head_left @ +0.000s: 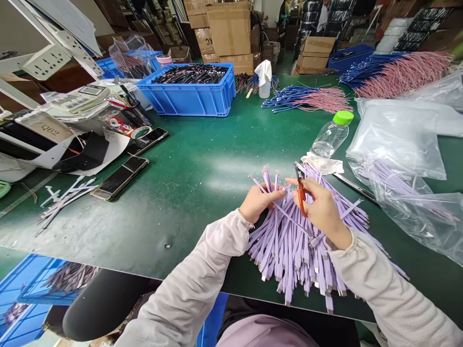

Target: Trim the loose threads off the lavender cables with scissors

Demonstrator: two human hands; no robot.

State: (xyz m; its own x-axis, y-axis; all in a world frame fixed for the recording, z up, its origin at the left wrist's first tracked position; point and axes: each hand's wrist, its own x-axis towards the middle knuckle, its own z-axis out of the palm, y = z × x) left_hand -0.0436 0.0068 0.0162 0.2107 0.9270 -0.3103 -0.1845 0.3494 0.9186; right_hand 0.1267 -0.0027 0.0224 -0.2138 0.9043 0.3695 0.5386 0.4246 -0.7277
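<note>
A wide pile of flat lilac cables lies on the green table, connector ends toward the near edge. Over the pile's far left part, my left hand is closed around a few lilac cables, their tips sticking up past the fingers. My right hand holds small orange-handled cutters, blades pointing away. The fingertips of both hands are close together near the cable ends. What lies between them is too small to make out.
A clear bottle with a green lid and a white cloth are beyond my right hand. Plastic bags lie at right. Two phones, a blue crate and white cable pieces are to the left.
</note>
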